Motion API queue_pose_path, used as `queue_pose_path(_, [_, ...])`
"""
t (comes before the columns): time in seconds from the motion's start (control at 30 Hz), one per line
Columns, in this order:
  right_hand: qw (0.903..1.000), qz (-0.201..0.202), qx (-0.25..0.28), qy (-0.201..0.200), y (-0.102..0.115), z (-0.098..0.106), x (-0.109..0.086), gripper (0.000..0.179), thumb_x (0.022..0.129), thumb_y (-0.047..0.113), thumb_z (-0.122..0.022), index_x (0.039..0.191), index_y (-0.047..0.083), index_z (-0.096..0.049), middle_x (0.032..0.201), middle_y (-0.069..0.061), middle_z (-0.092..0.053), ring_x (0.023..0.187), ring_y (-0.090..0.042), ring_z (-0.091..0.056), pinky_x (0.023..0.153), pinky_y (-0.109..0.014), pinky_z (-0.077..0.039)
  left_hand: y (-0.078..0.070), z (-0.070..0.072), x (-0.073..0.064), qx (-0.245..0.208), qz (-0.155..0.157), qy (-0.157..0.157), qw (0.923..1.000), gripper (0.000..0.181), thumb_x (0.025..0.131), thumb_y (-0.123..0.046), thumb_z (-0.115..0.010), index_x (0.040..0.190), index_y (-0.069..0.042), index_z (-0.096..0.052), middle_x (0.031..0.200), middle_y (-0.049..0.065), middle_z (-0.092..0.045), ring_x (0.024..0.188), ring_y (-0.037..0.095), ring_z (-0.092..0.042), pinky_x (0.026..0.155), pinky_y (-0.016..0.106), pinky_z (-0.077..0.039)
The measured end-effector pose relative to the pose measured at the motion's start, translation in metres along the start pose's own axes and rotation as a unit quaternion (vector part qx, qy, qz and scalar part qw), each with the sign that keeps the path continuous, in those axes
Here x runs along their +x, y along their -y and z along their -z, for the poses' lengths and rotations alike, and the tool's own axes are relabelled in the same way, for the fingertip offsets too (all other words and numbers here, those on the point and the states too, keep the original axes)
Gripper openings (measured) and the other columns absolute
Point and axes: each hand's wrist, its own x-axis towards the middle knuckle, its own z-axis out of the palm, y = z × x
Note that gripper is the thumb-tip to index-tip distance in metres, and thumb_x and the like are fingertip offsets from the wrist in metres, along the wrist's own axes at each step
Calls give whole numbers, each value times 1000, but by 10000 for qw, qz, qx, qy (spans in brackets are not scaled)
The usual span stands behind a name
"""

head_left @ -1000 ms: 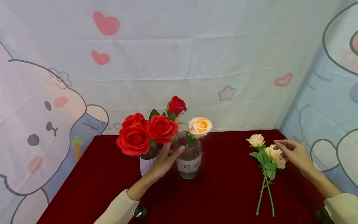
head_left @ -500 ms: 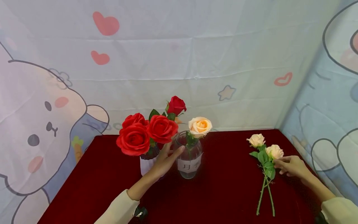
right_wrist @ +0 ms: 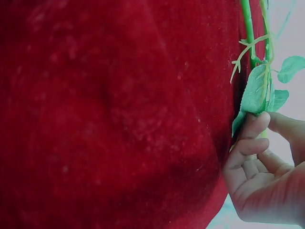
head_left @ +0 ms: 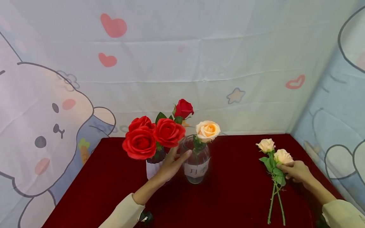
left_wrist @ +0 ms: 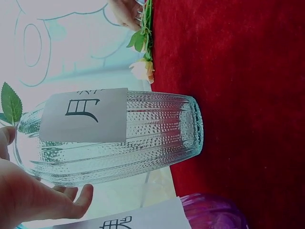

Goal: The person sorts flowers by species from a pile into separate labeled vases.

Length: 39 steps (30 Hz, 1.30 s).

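Note:
My left hand point(head_left: 170, 165) holds the clear glass vase point(head_left: 195, 179) near its neck, thumb on the near side; some fingertips show along its side in the left wrist view. A paper label point(left_wrist: 86, 114) with dark characters is on the glass. One peach rose point(head_left: 208, 130) stands in this vase. On the right, my right hand point(head_left: 297, 172) pinches the stem of a pale rose point(head_left: 283, 156) just below its bloom, between thumb and fingers point(right_wrist: 255, 126). A second pale rose point(head_left: 265, 145) lies beside it, their stems crossing on the red cloth.
Left of the glass vase, close behind my left hand, a purple vase point(left_wrist: 217, 212) with a white label holds several red roses point(head_left: 140, 143). Red cloth point(head_left: 228, 196) covers the table. A printed curtain point(head_left: 216, 57) hangs along the back and sides.
My right hand has come down from over the pale blooms to the stem below one of them and pinches it. My left hand stays at the glass vase. The head view shifts slightly.

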Motion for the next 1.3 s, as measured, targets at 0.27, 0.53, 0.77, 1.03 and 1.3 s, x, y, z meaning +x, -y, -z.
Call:
queue_pose_path(0.27, [9926, -354, 1110, 347, -1, 11, -3, 28, 102, 33, -61, 105, 8, -73, 77, 14, -65, 66, -1, -60, 61, -24, -53, 0, 0, -1, -26, -28, 2, 10000, 68, 105, -28, -54, 164, -24, -22, 170, 5, -24, 154, 31, -27, 115, 57, -38])
queue_pose_path(0.53, [9746, -202, 2171, 520, 14, 24, -11, 18, 103, 27, -60, 89, 29, -71, 72, 15, -66, 66, 1, -61, 64, -19, -55, 1, 1, -2, -48, -95, 72, 9999, 69, 105, -27, -54, 165, -23, -20, 170, 6, -23, 155, 30, -26, 115, 58, -39])
queue_pose_path(0.77, [9452, 138, 3250, 265, 36, 31, -20, 22, 103, 23, -61, 86, 28, -74, 82, 15, -67, 66, 1, -62, 64, -18, -55, -1, 2, 0, -13, -178, 65, 9998, 69, 105, -25, -54, 165, -20, -19, 170, 7, -23, 155, 32, -26, 114, 58, -40])
queue_pose_path(1.03, [8864, 922, 4536, 2, 59, 28, -30, 24, 105, 13, -57, 90, 19, -75, 80, 11, -66, 67, -2, -61, 66, -18, -54, 0, 0, 1, -58, -239, 46, 9997, 67, 105, -24, -54, 164, -20, -22, 169, 9, -25, 154, 32, -29, 113, 57, -42])
queue_pose_path(1.3, [8073, 1844, 5594, -353, 90, 15, -42, 24, 104, 3, -54, 87, 8, -70, 78, 6, -58, 59, -5, -51, 55, -23, -28, 0, -1, 1, -62, -167, 49, 9998, 68, 105, -25, -53, 164, -21, -21, 170, 7, -23, 155, 31, -26, 114, 57, -41])
